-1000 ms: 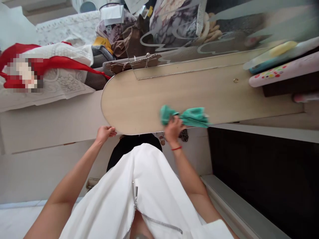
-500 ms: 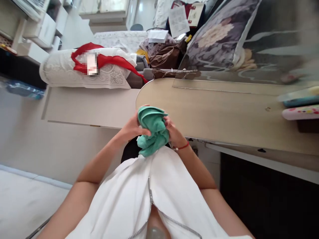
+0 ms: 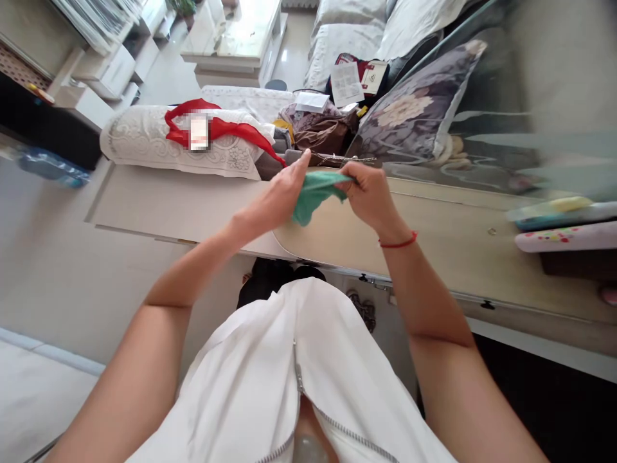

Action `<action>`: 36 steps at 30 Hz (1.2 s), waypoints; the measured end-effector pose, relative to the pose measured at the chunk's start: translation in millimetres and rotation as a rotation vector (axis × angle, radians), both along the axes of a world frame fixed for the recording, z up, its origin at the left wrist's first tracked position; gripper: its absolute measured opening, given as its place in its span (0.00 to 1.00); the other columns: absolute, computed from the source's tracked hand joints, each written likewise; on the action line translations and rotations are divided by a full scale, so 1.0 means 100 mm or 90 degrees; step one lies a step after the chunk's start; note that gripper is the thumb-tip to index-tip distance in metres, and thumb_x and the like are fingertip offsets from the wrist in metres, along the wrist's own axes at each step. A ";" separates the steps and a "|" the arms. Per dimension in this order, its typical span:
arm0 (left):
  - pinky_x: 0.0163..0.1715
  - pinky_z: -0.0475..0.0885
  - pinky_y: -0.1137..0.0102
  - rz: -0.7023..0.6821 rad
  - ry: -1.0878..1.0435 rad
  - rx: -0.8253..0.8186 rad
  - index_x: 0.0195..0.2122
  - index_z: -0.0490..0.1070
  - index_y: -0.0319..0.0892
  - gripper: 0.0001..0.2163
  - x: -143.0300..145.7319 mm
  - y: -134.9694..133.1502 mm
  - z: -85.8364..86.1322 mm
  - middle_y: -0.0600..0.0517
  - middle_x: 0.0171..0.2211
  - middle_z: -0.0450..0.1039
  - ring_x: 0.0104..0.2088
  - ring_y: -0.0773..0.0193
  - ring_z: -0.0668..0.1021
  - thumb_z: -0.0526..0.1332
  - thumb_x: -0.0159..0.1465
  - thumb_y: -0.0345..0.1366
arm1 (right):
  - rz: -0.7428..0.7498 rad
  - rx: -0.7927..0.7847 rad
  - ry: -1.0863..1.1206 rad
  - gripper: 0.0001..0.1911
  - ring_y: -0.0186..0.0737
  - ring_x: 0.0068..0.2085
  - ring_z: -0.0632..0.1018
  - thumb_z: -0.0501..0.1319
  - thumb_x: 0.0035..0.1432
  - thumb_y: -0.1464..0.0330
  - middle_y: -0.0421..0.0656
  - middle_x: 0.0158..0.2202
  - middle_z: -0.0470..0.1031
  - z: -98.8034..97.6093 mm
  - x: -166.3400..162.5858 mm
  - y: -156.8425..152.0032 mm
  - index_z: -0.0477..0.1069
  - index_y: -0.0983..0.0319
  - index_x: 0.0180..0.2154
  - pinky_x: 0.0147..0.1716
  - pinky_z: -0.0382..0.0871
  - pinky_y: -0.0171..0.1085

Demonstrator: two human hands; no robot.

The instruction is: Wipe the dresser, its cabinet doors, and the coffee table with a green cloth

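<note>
Head view: the left hand (image 3: 278, 193) and right hand (image 3: 370, 191) each pinch one end of the green cloth (image 3: 312, 191), holding it up just above the round end of the wooden table (image 3: 443, 244). A loose pinch could let it fall.

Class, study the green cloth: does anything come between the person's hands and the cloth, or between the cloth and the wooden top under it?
Nothing visible does. The left hand and the right hand both pinch the green cloth directly, and it hangs above the wooden top with no object between them.
</note>
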State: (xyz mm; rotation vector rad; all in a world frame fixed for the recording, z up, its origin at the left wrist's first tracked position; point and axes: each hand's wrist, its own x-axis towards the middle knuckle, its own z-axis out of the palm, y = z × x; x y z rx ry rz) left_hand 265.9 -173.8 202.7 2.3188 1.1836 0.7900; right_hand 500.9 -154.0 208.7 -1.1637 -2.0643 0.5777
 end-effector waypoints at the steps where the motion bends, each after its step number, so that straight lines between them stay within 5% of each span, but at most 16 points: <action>1: 0.64 0.72 0.47 0.031 0.063 0.013 0.67 0.64 0.28 0.24 0.02 0.12 0.09 0.35 0.62 0.72 0.66 0.43 0.75 0.52 0.70 0.25 | -0.031 0.020 -0.034 0.20 0.28 0.32 0.71 0.61 0.72 0.57 0.35 0.28 0.70 0.06 0.04 0.14 0.74 0.66 0.33 0.40 0.65 0.33; 5: 0.60 0.73 0.56 0.076 0.193 0.086 0.48 0.77 0.29 0.22 0.07 0.39 0.59 0.47 0.46 0.80 0.56 0.54 0.82 0.42 0.75 0.31 | -0.118 0.105 -0.125 0.09 0.26 0.32 0.66 0.61 0.71 0.71 0.35 0.28 0.68 0.46 0.23 0.48 0.73 0.68 0.35 0.39 0.59 0.32; 7: 0.54 0.76 0.63 0.054 0.221 0.143 0.42 0.79 0.36 0.16 0.06 0.33 0.78 0.49 0.40 0.81 0.49 0.58 0.84 0.50 0.72 0.26 | -0.070 0.176 -0.132 0.07 0.28 0.31 0.64 0.60 0.69 0.75 0.36 0.28 0.67 0.64 0.34 0.43 0.72 0.66 0.35 0.37 0.59 0.33; 9: 0.46 0.77 0.66 0.008 0.269 0.176 0.41 0.79 0.40 0.15 0.03 0.17 0.78 0.51 0.35 0.80 0.41 0.59 0.84 0.52 0.69 0.22 | 0.023 0.198 -0.155 0.07 0.31 0.32 0.65 0.57 0.67 0.76 0.38 0.30 0.68 0.64 0.46 0.23 0.71 0.63 0.36 0.36 0.59 0.34; 11: 0.43 0.76 0.68 -0.071 0.301 0.130 0.45 0.79 0.41 0.17 0.01 -0.06 0.53 0.52 0.35 0.80 0.38 0.61 0.84 0.51 0.67 0.20 | 0.109 0.119 -0.189 0.08 0.35 0.34 0.69 0.53 0.64 0.76 0.42 0.33 0.71 0.41 0.55 -0.07 0.70 0.62 0.36 0.37 0.61 0.35; 15: 0.37 0.73 0.73 -0.240 0.307 -0.130 0.45 0.79 0.42 0.17 0.05 -0.56 -0.45 0.49 0.40 0.83 0.39 0.61 0.84 0.55 0.64 0.19 | 0.204 -0.120 -0.238 0.10 0.34 0.28 0.68 0.51 0.62 0.76 0.41 0.26 0.70 -0.56 0.62 -0.78 0.63 0.60 0.28 0.29 0.59 0.33; 19: 0.35 0.75 0.72 -0.230 0.314 -0.289 0.37 0.78 0.42 0.13 0.19 -0.67 -1.21 0.49 0.34 0.82 0.37 0.59 0.84 0.56 0.63 0.20 | 0.134 -0.260 -0.270 0.13 0.35 0.25 0.69 0.54 0.65 0.71 0.39 0.21 0.67 -1.35 0.64 -1.01 0.64 0.61 0.26 0.27 0.64 0.32; 22: 0.53 0.78 0.59 -0.045 0.248 -0.200 0.51 0.77 0.38 0.22 0.41 -0.26 -1.48 0.40 0.47 0.82 0.52 0.51 0.83 0.48 0.66 0.19 | -0.075 -0.228 -0.268 0.17 0.48 0.45 0.78 0.47 0.70 0.70 0.55 0.44 0.79 -1.56 0.61 -0.72 0.75 0.66 0.45 0.46 0.75 0.44; 24: 0.67 0.69 0.51 0.060 0.142 -0.082 0.62 0.72 0.37 0.26 0.59 0.08 -1.64 0.36 0.60 0.75 0.65 0.50 0.75 0.43 0.69 0.20 | -0.198 -0.153 -0.298 0.25 0.57 0.64 0.70 0.46 0.72 0.68 0.61 0.65 0.68 -1.64 0.51 -0.48 0.70 0.66 0.63 0.63 0.67 0.58; 27: 0.75 0.58 0.48 0.049 0.074 -0.019 0.68 0.67 0.39 0.24 0.84 0.36 -1.99 0.37 0.72 0.63 0.74 0.50 0.64 0.46 0.74 0.31 | -0.192 -0.119 -0.402 0.31 0.66 0.76 0.52 0.53 0.72 0.59 0.53 0.77 0.51 -1.82 0.25 -0.33 0.63 0.58 0.72 0.69 0.47 0.74; 31: 0.78 0.49 0.45 0.021 0.104 -0.061 0.75 0.56 0.33 0.30 0.89 0.04 -2.43 0.36 0.78 0.48 0.79 0.48 0.50 0.44 0.77 0.44 | -0.153 -0.152 -0.439 0.33 0.63 0.78 0.47 0.50 0.73 0.62 0.48 0.79 0.46 -2.10 0.02 -0.61 0.58 0.56 0.76 0.71 0.45 0.71; 36: 0.78 0.52 0.50 0.018 0.093 -0.070 0.76 0.51 0.28 0.37 0.77 -0.42 -2.54 0.34 0.78 0.49 0.80 0.50 0.49 0.39 0.77 0.53 | -0.064 -0.151 -0.425 0.31 0.55 0.75 0.59 0.47 0.74 0.65 0.48 0.76 0.57 -2.19 0.07 -0.89 0.62 0.57 0.74 0.68 0.57 0.56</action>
